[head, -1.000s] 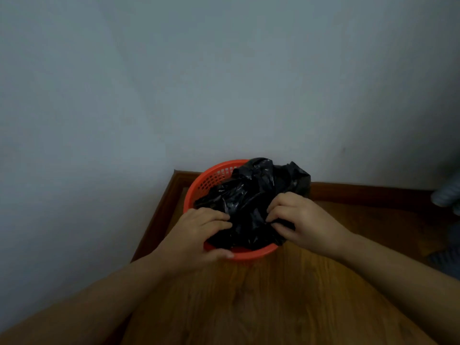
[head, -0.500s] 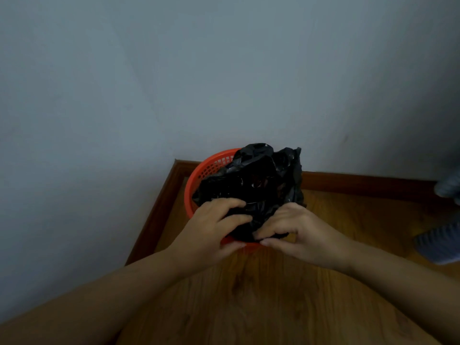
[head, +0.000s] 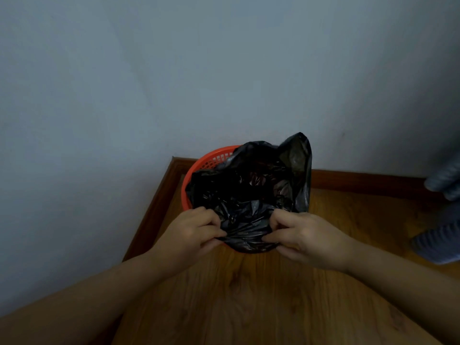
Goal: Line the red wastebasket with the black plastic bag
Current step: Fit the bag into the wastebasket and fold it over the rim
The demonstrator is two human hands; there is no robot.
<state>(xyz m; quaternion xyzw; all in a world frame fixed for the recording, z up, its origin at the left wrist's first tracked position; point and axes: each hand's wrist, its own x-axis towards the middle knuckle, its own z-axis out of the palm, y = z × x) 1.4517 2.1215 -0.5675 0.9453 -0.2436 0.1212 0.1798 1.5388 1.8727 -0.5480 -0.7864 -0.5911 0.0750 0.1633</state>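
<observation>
The red wastebasket (head: pixel 209 159) stands on the wooden floor in the corner of the room; only its far-left rim shows. The black plastic bag (head: pixel 249 192) fills it, spread open, with one flap standing up at the far right. The bag's near edge is folded down over the basket's near rim. My left hand (head: pixel 191 231) pinches that edge on the left. My right hand (head: pixel 302 236) pinches it on the right. The plastic is stretched between the two hands.
Grey walls meet just behind the basket, with a wooden skirting board (head: pixel 361 180) along their foot. A grey-blue ribbed object (head: pixel 438 239) lies on the floor at the right edge. Bare wooden floor (head: pixel 249 295) lies between my forearms.
The bag has opened out from a crumpled heap. Both hands moved from inside the basket to its near rim and pulled the bag's edge down over it.
</observation>
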